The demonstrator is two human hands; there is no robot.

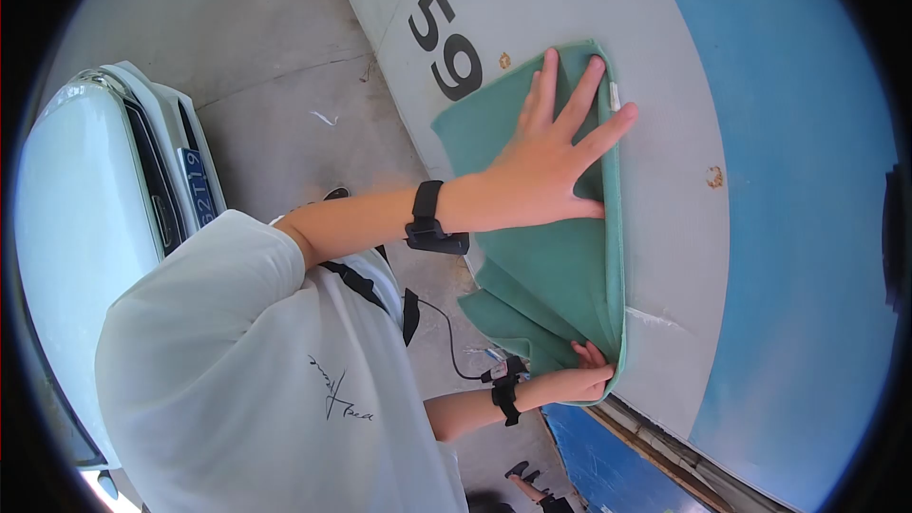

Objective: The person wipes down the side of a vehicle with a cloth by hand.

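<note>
Green cloth (556, 261) over a grey-and-blue painted panel (670, 161)
The left hand (522, 185) lay spread across it; the right hand (591, 377) pinched one corner. A taut hem (616, 275) likely helped smooth the fold (527, 318).

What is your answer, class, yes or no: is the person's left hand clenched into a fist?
No, the left hand has its fingers spread over the green cloth.
</note>
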